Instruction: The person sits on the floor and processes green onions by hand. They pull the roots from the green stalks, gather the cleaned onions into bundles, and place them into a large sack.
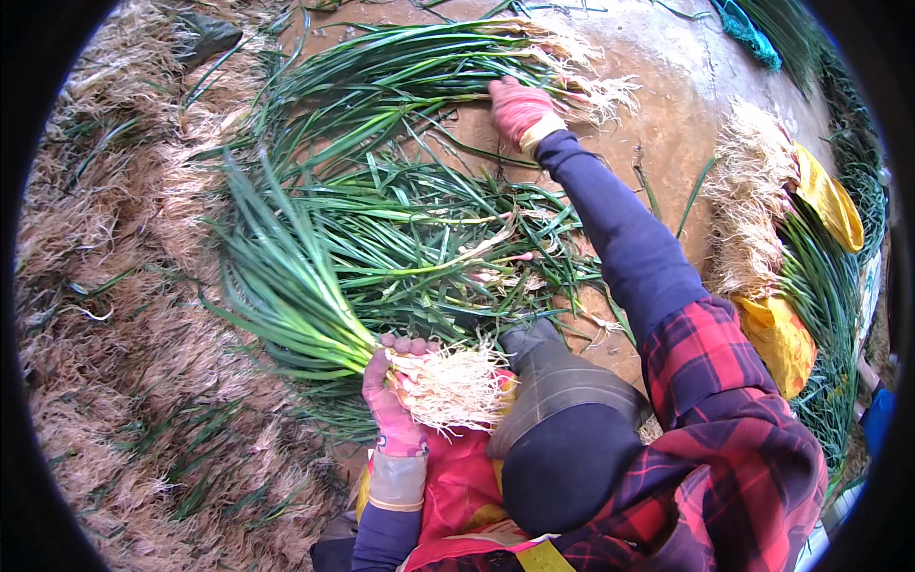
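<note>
My left hand [394, 393], in a pink glove, grips a bunch of green onions [336, 322] just above the roots. The white roots [452, 382] point right, and the long green leaves fan to the upper left. My right hand [520, 111], in a pink glove with a cream cuff, reaches to the root end of a pile of green onions [429, 64] on the ground. Its fingers touch the stalks; whether they grip any is hidden. Between the hands lies a heap of loose leaves and stalks [400, 250].
Masses of onions with pale roots [143, 286] cover the left side. At right stands a bundle of rooted onions [750, 207] with yellow cloth or bags [775, 343]. A teal net [747, 32] lies at upper right. A dark boot [572, 386] is near the middle.
</note>
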{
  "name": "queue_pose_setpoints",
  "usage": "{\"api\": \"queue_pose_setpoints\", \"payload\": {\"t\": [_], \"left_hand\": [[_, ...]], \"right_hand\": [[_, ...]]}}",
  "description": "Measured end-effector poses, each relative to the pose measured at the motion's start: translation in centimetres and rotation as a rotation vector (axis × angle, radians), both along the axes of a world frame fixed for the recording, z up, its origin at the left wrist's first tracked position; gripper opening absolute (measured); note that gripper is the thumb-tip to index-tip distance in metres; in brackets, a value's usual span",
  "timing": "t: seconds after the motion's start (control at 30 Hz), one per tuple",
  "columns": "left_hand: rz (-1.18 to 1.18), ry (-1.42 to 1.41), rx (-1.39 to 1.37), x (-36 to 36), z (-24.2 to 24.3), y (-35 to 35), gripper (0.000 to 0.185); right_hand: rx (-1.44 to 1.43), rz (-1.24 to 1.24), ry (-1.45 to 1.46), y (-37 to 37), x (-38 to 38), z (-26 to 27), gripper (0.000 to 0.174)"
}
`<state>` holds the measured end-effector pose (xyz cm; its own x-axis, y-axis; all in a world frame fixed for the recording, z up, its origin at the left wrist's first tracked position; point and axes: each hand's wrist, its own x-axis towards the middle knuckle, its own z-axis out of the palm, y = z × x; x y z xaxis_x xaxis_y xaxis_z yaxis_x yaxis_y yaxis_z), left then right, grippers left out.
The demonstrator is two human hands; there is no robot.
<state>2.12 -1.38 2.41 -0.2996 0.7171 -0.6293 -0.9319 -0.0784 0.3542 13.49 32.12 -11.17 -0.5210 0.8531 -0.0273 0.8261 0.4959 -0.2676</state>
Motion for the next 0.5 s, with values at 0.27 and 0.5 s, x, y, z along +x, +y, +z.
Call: {"api": "queue_pose_setpoints", "payload": {"t": [0.27, 0.5], "left_hand": [[-0.009, -0.020, 0.119, -1.4, 0.2, -1.7, 0.017], [-0.039, 0.019, 0.201, -2.0, 0.3, -3.1, 0.018]], "right_hand": [[-0.482, 0.001, -0.054, -3.3, 2.0, 1.4, 0.027], [0.030, 0.426, 0.334, -6.8, 6.3, 5.2, 0.013]]}}
